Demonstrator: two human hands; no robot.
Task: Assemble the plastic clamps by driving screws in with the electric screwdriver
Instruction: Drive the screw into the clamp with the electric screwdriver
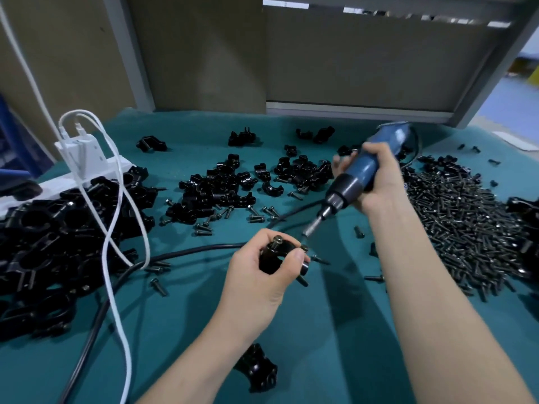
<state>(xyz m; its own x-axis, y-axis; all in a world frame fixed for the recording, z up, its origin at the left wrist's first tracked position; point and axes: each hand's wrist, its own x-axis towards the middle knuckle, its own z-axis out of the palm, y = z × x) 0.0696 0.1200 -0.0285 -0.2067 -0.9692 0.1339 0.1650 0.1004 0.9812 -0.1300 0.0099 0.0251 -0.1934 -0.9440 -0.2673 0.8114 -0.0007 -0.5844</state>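
Observation:
My left hand (262, 269) grips a black plastic clamp (275, 259) just above the teal table (180, 322), with screws standing in the clamp's holes. My right hand (376, 176) grips the blue electric screwdriver (360, 176), tilted down to the left. Its metal bit (313, 225) hangs a short way above and to the right of the clamp, not touching it.
A big heap of black screws (455, 225) lies at the right. Loose clamp halves (227, 188) fill the middle, and assembled clamps (55, 243) pile up at the left. A white power strip (84, 167) with white cables, a black cable (186, 252) and one clamp (256, 368) near me also lie here.

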